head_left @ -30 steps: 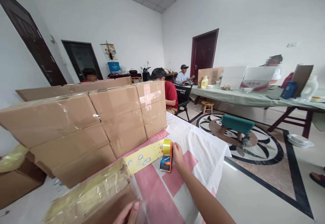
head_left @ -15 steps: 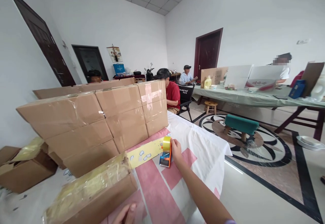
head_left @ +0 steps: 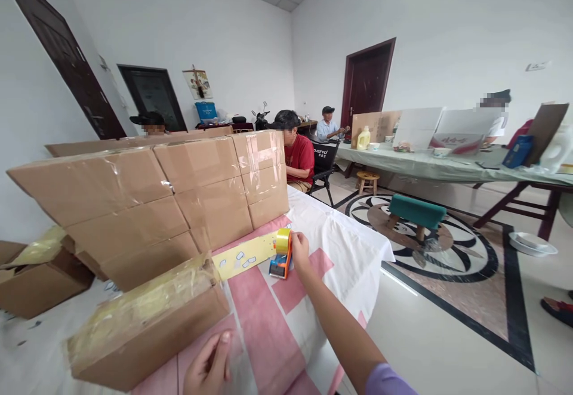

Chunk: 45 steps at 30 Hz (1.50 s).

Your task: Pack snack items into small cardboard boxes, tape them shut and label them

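My right hand [head_left: 299, 249] grips an orange and blue tape dispenser [head_left: 280, 267] with a roll of yellow tape [head_left: 283, 241], over the tablecloth [head_left: 265, 317]. From the roll a yellowish see-through strip of tape [head_left: 245, 256] runs left to the end of a long cardboard box [head_left: 152, 338]. Yellow tape lies across that box's wrinkled top. Beside the box's near side, my left hand [head_left: 208, 364] is closed with thumb and fingers pinched. A faint see-through patch shows by its fingertips; whether it holds this I cannot make out.
A stacked wall of taped cardboard boxes [head_left: 210, 192] stands behind the long box. An open carton [head_left: 42, 284] sits at left. Several people sit beyond, one in a red shirt [head_left: 301, 159]. Right are a teal-topped stool [head_left: 418, 211] and a long table [head_left: 403, 157].
The view has shifted, so most things sit a little further left and higher. More of my left hand shows. My right hand still holds the dispenser with the strip stretched to the box.
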Available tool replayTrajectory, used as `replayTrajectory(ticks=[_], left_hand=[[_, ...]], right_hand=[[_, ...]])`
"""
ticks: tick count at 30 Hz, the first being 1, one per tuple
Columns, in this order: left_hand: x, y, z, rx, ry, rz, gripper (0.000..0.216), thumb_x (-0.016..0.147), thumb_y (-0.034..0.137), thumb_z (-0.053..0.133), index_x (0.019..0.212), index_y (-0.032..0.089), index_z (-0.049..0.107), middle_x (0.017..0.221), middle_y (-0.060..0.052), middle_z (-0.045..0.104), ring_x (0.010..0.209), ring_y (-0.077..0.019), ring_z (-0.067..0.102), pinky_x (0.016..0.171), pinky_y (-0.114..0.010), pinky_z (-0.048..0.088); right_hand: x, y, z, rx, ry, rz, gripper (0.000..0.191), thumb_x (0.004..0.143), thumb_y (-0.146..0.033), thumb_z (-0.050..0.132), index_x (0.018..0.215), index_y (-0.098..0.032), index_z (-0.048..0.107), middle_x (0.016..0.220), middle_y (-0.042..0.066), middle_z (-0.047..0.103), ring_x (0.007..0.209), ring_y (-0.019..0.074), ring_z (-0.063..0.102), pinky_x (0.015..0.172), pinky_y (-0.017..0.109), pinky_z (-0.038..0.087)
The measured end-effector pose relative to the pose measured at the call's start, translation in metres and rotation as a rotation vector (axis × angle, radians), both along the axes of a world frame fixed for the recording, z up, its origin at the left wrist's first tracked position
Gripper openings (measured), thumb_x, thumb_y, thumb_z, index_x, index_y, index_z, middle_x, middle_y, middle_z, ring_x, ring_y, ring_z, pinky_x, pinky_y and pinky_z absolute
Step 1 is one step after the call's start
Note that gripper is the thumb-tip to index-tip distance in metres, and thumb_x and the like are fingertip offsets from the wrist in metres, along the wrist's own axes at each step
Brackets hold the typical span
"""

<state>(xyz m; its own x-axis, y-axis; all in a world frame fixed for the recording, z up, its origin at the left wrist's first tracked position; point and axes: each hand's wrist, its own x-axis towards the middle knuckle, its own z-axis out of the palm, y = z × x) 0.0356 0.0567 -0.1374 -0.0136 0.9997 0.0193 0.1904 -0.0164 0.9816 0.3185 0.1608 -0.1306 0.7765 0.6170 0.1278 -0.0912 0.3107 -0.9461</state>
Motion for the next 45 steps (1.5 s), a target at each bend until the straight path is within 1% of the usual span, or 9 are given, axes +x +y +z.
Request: replayTrajectory(ticks=[10, 15, 18, 22, 25, 30, 35, 41, 45], left_hand=[[-0.018, -0.005, 0.004, 0.076, -0.054, 0.113, 0.062, 0.077, 0.075, 0.063, 0.094, 0.016, 0.069, 0.054, 0.005, 0.042, 0.057, -0.0148, 0.044, 0.057, -0.025, 0.040], [-0.020, -0.014, 0.014, 0.137, -0.013, 0.135, 0.051, 0.082, 0.067, 0.060, 0.094, 0.018, 0.070, 0.054, 0.005, 0.044, 0.055, -0.0146, 0.044, 0.054, -0.025, 0.039], [-0.020, -0.019, 0.022, 0.194, 0.064, 0.158, 0.044, 0.083, 0.062, 0.058, 0.080, 0.019, 0.068, 0.054, 0.003, 0.048, 0.055, -0.0151, 0.047, 0.054, -0.025, 0.041], [-0.023, -0.020, 0.025, 0.303, 0.137, 0.207, 0.042, 0.082, 0.060, 0.058, 0.079, 0.019, 0.070, 0.060, 0.000, 0.058, 0.058, -0.0170, 0.055, 0.057, -0.026, 0.046], [-0.028, -0.019, 0.023, 0.373, 0.115, 0.252, 0.047, 0.080, 0.062, 0.060, 0.088, 0.018, 0.074, 0.071, -0.003, 0.069, 0.067, -0.0207, 0.062, 0.062, -0.029, 0.051], [-0.037, -0.019, 0.022, 0.407, 0.130, 0.258, 0.047, 0.084, 0.062, 0.057, 0.082, 0.019, 0.072, 0.076, -0.004, 0.070, 0.078, -0.0233, 0.066, 0.075, -0.032, 0.053], [-0.041, -0.021, 0.029, 0.362, 0.071, 0.304, 0.047, 0.088, 0.061, 0.057, 0.099, 0.018, 0.075, 0.076, -0.002, 0.067, 0.063, -0.0173, 0.058, 0.059, -0.028, 0.048], [-0.047, -0.018, 0.051, 0.447, 0.014, 0.253, 0.041, 0.089, 0.053, 0.060, 0.101, 0.017, 0.076, 0.071, -0.002, 0.068, 0.052, -0.0138, 0.053, 0.053, -0.025, 0.047], [-0.059, 0.001, 0.071, 0.563, 0.035, 0.206, 0.031, 0.092, 0.044, 0.060, 0.096, 0.019, 0.076, 0.079, -0.003, 0.073, 0.068, -0.0167, 0.066, 0.069, -0.027, 0.054]], right_hand=[[-0.005, -0.006, 0.005, 0.013, -0.017, -0.042, 0.024, 0.083, -0.044, 0.053, 0.091, -0.022, 0.045, 0.072, -0.001, 0.058, 0.062, 0.0180, 0.058, 0.056, 0.029, 0.046], [-0.018, -0.030, 0.024, 0.099, -0.189, -0.099, 0.021, 0.085, -0.040, 0.054, 0.094, -0.022, 0.048, 0.083, 0.000, 0.056, 0.077, 0.0166, 0.056, 0.072, 0.029, 0.047], [-0.055, -0.064, 0.034, 0.156, -0.334, 0.046, 0.015, 0.086, -0.036, 0.055, 0.084, -0.021, 0.055, 0.082, 0.001, 0.058, 0.076, 0.0156, 0.055, 0.073, 0.028, 0.046], [-0.126, -0.120, 0.029, 0.200, -0.509, 0.619, 0.007, 0.081, -0.025, 0.059, 0.083, -0.020, 0.063, 0.072, -0.001, 0.058, 0.066, 0.0132, 0.053, 0.062, 0.024, 0.041], [-0.168, -0.151, 0.016, 0.058, -0.483, 0.858, 0.009, 0.078, -0.026, 0.068, 0.082, -0.019, 0.066, 0.062, -0.005, 0.051, 0.057, 0.0101, 0.046, 0.056, 0.022, 0.037], [-0.198, -0.166, 0.001, -0.029, -0.343, 0.910, 0.020, 0.080, -0.027, 0.065, 0.064, -0.017, 0.059, 0.057, -0.005, 0.048, 0.055, 0.0088, 0.041, 0.053, 0.022, 0.031], [-0.205, -0.164, -0.002, -0.005, -0.302, 0.865, 0.018, 0.082, -0.030, 0.063, 0.072, -0.016, 0.066, 0.057, -0.004, 0.049, 0.054, 0.0098, 0.041, 0.053, 0.024, 0.031], [-0.207, -0.152, 0.011, 0.062, -0.277, 0.888, 0.025, 0.086, -0.038, 0.062, 0.070, -0.018, 0.060, 0.064, -0.002, 0.050, 0.061, 0.0119, 0.043, 0.057, 0.024, 0.033], [-0.211, -0.128, 0.027, 0.084, -0.273, 0.949, 0.034, 0.087, -0.046, 0.060, 0.067, -0.020, 0.052, 0.061, -0.004, 0.044, 0.058, 0.0112, 0.039, 0.056, 0.025, 0.030]])
